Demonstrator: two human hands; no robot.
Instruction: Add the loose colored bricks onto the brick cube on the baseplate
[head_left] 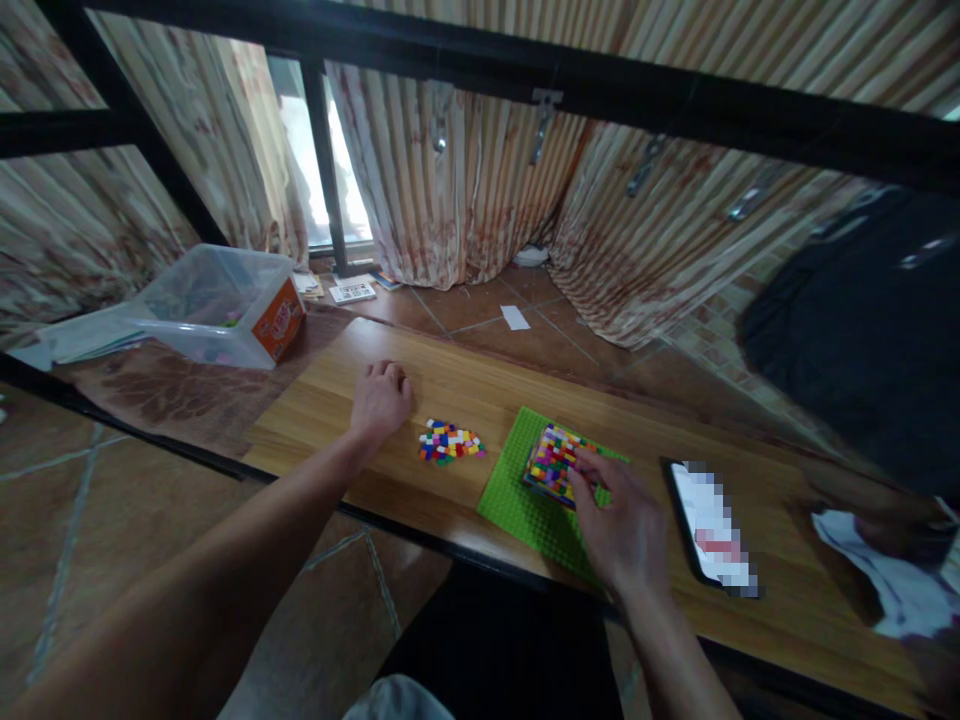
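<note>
A low block built of small multicoloured toy bricks (553,458) stands on a green studded baseplate (510,490). My right hand (622,515) reaches over its right side, thumb and forefinger pinched together on a toy brick at the top layer. That brick is mostly hidden by the fingertips. To the left of the baseplate lies a loose pile of small coloured bricks (450,442) on the wooden table. Beyond the pile's left end my left hand (382,400) rests on the tabletop with its fingers curled in, apart from the bricks.
A phone (709,525) lies right of the baseplate on the wooden table (300,430). At the far right, another person's hand (885,510) is beside a white cloth (889,570). A clear plastic bin (217,300) stands at the left. A dark metal bar (480,60) crosses overhead.
</note>
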